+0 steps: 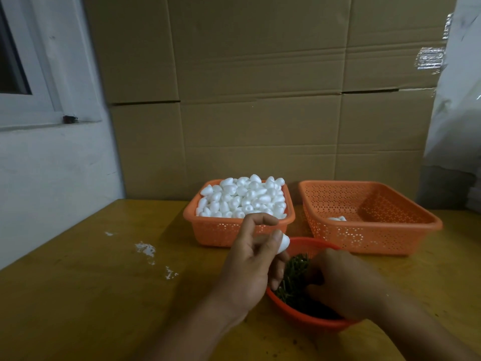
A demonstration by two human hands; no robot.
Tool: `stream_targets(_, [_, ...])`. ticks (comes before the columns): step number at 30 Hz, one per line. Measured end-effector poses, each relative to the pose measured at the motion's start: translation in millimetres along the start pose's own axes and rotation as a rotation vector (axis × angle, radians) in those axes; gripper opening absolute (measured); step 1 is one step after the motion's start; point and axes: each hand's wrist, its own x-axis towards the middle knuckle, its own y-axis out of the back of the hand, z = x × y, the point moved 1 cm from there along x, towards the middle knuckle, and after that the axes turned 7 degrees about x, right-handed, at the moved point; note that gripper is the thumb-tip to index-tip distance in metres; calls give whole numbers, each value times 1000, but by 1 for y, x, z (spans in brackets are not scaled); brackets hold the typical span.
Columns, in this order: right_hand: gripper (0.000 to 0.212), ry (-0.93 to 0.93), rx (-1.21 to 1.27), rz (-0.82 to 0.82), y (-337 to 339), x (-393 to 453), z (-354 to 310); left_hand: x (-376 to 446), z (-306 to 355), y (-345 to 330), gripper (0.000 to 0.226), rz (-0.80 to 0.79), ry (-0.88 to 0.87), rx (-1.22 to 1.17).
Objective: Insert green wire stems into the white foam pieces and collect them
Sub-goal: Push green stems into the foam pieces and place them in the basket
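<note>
Grip-wise, our left hand pinches a white foam piece ready above the red bowl, while our right hand digs among green wire stems; its grasp we cannot tell.

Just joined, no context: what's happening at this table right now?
A person is fitting wire stems to foam pieces. The left hand holds one white foam piece above the round red bowl, while the right hand reaches into the green wire stems there. The left orange basket is full of foam pieces; the right orange basket holds only a few.
</note>
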Motion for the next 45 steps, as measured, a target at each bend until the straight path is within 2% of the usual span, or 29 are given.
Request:
stream_targets(2, [16,1,33,10,-2,2,2,0,2,0,12,7,36,-72])
stream_targets(5, [10,17,68,39,-3,3,4,0,5,1,17,14,109,-201])
stream_targets(9, [21,16,100,99,-1,3,6,-1,6,5,21,-17,177,-322])
stream_targets(13, [25,58,203,266,2,-1,6,-1,6,7,28,-29,233,-369])
stream_targets(17, [24,182,390,437,4,-7,3,0,7,9,22,-16,270,-423])
stream_targets(23, [20,324,594,428,10,-18,-5,0,10,10,25,-13,297,-438])
stream_targets(28, [32,341,915,430,15,-24,-12,-1,10,8,29,-8,311,-400])
stream_targets(34, [14,425,1099,350,15,-31,-18,-2,11,8,33,-46,324,-372])
stream_targets(37, [11,426,1226,320,13,-33,-19,-2,10,8,33,-62,323,-372])
stream_targets(40, [10,382,1256,314,8,-31,-18,-2,9,8,34,-82,323,-379])
stream_targets(43, [23,338,1263,328,7,-31,-20,-2,9,8,33,-98,319,-368])
stream_targets(45, [24,326,1247,346,7,-30,-20,-2,9,8,32,-108,313,-364])
